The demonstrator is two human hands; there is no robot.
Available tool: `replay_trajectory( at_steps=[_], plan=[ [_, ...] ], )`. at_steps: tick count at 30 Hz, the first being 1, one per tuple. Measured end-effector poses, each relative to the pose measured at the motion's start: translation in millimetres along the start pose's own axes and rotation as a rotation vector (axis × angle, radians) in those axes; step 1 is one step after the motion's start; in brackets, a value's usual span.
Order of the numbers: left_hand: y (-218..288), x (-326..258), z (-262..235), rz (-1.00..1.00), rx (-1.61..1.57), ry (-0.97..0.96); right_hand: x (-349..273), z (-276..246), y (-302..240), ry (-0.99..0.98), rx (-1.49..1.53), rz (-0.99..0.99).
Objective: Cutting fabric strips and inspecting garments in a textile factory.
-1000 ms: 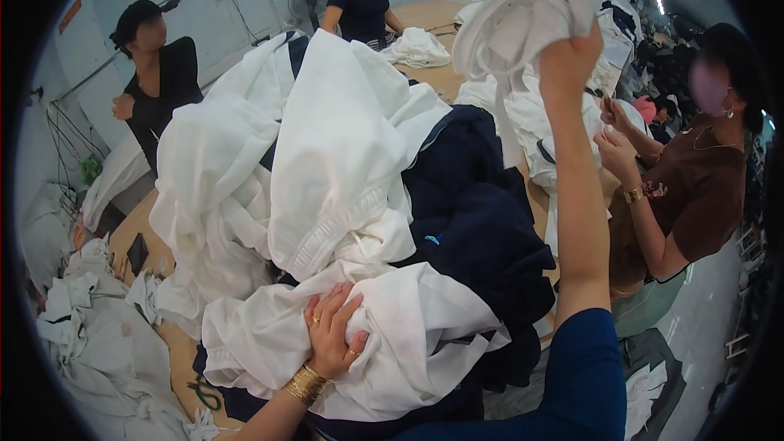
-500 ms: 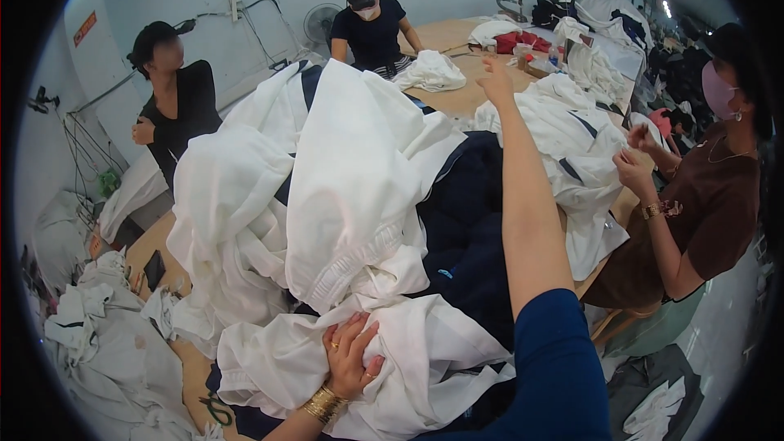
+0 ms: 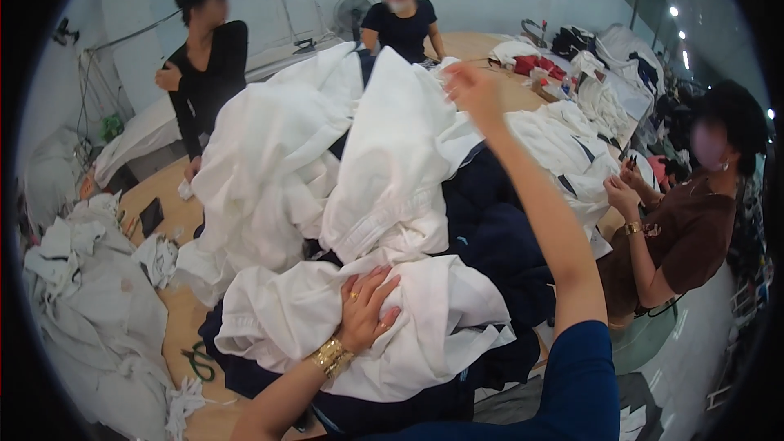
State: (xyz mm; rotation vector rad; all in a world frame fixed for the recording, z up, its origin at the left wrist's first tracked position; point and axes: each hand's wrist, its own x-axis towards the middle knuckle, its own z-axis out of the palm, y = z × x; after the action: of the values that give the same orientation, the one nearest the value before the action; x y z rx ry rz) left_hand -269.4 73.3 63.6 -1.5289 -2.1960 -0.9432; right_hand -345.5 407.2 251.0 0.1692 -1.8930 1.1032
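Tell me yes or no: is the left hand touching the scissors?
No, the left hand rests on white cloth, and the scissors lie apart on the table.

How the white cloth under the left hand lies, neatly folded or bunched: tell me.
Bunched: the cloth lies in loose, uneven creases under the left hand.

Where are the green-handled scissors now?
The scissors lie lower left in the head view, on the tan tabletop between the grey cloth heap and the navy fabric, left of the left hand.
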Motion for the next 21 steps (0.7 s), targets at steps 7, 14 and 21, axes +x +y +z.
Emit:
replay_trajectory(
  at_steps=[7, 14, 21],
  plan=[
    [34.7, 0.6, -39.2, -0.074, -0.100, -0.039, -135.4, 148.5, -167.7, -0.772, -0.427, -0.604],
    [38.7, -126.1, -116.2, -0.149, -0.101, 0.207, -177.8, 202.2, -234.1, -1.094, -0.410, -0.779],
    [10.5, -331.7, -173.5, -0.952, 0.244, 0.650, -212.7, 294.3, -269.2, -1.335, -0.137, -0.474]
  ],
)
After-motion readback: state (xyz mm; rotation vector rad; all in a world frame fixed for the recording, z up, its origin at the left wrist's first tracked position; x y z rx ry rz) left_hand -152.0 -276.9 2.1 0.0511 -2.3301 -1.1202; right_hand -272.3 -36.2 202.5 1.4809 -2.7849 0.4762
